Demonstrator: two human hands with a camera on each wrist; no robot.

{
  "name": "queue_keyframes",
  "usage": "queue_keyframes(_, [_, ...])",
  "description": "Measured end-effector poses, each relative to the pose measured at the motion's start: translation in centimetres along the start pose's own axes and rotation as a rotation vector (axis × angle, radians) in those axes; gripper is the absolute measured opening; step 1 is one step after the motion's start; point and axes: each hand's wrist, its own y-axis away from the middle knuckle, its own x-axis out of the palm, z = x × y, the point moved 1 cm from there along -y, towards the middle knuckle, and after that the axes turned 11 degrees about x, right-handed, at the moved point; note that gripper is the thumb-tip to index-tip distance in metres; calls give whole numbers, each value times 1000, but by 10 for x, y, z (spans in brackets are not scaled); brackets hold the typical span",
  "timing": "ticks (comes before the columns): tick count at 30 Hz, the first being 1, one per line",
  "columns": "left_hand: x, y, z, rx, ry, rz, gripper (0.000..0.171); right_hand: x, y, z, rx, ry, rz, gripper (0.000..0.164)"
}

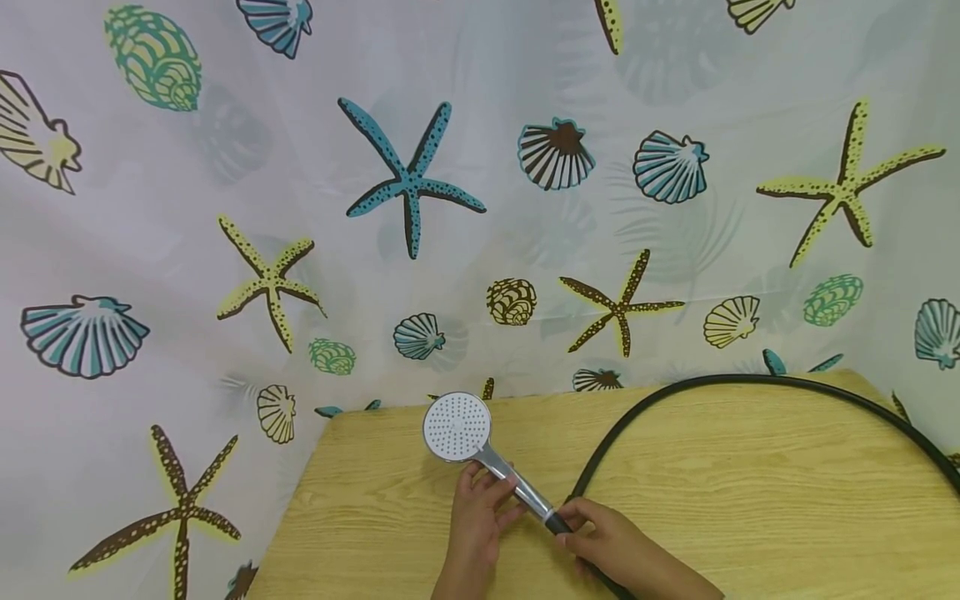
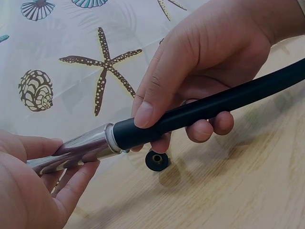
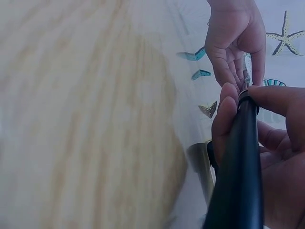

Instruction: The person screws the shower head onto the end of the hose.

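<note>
A hand shower [image 1: 457,427] with a round white spray face and chrome handle [image 2: 86,148] is held above the table. My left hand [image 1: 478,512] grips that handle, thumb on one side and fingers on the other. At the handle's lower end sits the black connector of a black shower hose [image 2: 214,102], in line with it; a thin pale ring shows at the joint. My right hand [image 1: 611,542] pinches the connector [image 2: 136,133] between thumb and fingers. In the right wrist view, the hose [image 3: 242,167] hides part of the right hand [image 3: 281,157], with the left hand [image 3: 236,33] beyond.
The hose arcs across the right side of the wood-grain table [image 1: 360,500]. A black round end piece with a brass-coloured hole [image 2: 157,161] shows below the right hand in the left wrist view. A curtain [image 1: 480,50] printed with shells and starfish surrounds the table.
</note>
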Motion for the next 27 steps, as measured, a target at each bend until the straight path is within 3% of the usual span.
queue_keyframes(27, [2,-1,0,-8,-9,-12,67,0,-1,0,7,-10,12,37])
